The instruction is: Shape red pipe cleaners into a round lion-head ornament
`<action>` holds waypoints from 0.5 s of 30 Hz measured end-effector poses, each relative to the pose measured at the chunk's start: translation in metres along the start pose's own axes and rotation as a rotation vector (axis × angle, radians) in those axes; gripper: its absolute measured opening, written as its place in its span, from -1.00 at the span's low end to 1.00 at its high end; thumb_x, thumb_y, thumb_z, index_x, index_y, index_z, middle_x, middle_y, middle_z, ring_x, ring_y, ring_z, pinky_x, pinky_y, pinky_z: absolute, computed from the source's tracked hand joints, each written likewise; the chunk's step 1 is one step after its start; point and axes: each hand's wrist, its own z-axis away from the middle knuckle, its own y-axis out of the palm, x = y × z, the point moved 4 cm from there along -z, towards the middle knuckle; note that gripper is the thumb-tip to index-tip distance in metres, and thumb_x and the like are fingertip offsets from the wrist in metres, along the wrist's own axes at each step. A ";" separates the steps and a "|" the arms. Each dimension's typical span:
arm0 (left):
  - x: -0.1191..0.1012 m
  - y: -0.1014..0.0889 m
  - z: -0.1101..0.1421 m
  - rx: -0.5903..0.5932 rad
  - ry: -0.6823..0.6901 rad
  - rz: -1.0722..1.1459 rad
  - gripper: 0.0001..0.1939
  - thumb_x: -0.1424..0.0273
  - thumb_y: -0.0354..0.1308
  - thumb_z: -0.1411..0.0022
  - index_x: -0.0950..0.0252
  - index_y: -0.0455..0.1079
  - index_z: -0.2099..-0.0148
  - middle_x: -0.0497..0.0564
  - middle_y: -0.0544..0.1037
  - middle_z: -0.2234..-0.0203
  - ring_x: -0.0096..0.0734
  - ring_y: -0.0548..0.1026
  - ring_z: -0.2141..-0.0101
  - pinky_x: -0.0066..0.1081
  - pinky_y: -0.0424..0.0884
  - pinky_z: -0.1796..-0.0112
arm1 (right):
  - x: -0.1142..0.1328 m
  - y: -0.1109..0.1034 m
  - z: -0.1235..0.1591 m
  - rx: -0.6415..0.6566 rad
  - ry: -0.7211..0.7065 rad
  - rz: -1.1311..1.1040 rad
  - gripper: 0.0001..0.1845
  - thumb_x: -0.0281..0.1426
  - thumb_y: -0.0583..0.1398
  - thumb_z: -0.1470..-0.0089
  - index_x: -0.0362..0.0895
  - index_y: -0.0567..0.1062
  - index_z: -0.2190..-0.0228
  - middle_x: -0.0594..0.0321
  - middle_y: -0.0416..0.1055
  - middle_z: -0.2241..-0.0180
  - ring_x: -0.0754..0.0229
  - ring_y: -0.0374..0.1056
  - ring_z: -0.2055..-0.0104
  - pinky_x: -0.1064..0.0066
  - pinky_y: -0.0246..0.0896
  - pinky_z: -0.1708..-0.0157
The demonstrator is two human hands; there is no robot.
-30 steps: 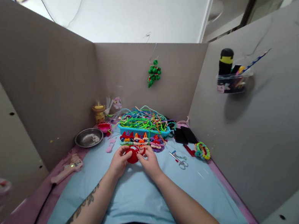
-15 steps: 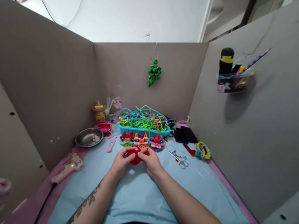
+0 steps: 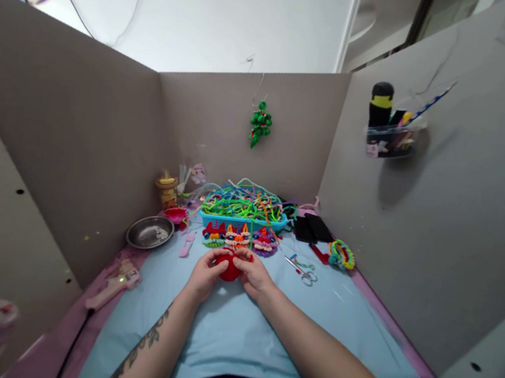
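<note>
Both my hands hold a round red piece (image 3: 230,270) above the blue table cover; it looks like coiled fuzzy stem, though its detail is too small to be sure. My left hand (image 3: 207,270) grips its left side, thumb in front and fingers behind. On the opposite side, my right hand (image 3: 254,277) pinches it, with a bit of red by the fingertips. Just beyond my hands lie three colourful fuzzy-stem pieces: a red one (image 3: 214,232), an orange one (image 3: 238,236) and a purple one (image 3: 264,242).
Behind stands a blue basket (image 3: 222,220) heaped with fuzzy stems (image 3: 250,203). Scissors (image 3: 303,272), black phones (image 3: 306,230) and a coiled yellow-green ring (image 3: 342,254) lie right. Leftward are a metal bowl (image 3: 150,232), a pink clip-like tool (image 3: 186,244) and a glue gun (image 3: 113,289). Grey partitions (image 3: 238,160) enclose the table.
The red piece has turned slightly between my fingers and shows a fuller round face. My hands have barely shifted; everything else stays in place.
</note>
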 end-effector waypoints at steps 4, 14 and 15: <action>-0.001 0.001 0.001 0.001 0.003 0.012 -0.64 0.40 0.36 0.14 0.33 0.42 0.22 0.05 0.53 0.31 -0.34 0.49 0.33 -0.37 0.38 0.28 | 0.000 -0.001 -0.001 -0.004 -0.004 0.047 -0.58 -0.39 0.40 0.44 -0.11 0.39 0.43 0.36 0.44 0.53 0.25 0.34 0.48 0.41 0.19 0.41; 0.002 -0.004 -0.003 -0.024 0.007 0.036 -0.62 0.39 0.37 0.16 0.32 0.42 0.23 0.01 0.53 0.35 -0.38 0.49 0.36 -0.39 0.37 0.29 | 0.001 0.002 -0.002 0.054 -0.030 0.135 -0.56 -0.31 0.40 0.37 -0.14 0.45 0.35 0.26 0.50 0.44 0.17 0.40 0.39 0.36 0.23 0.33; 0.002 -0.004 -0.003 -0.024 0.001 0.048 -0.62 0.40 0.37 0.15 0.32 0.41 0.22 0.01 0.53 0.34 -0.37 0.49 0.35 -0.39 0.37 0.29 | 0.001 0.002 -0.002 0.072 -0.010 0.112 -0.58 -0.31 0.39 0.36 -0.15 0.47 0.36 0.26 0.50 0.43 0.19 0.40 0.39 0.38 0.23 0.33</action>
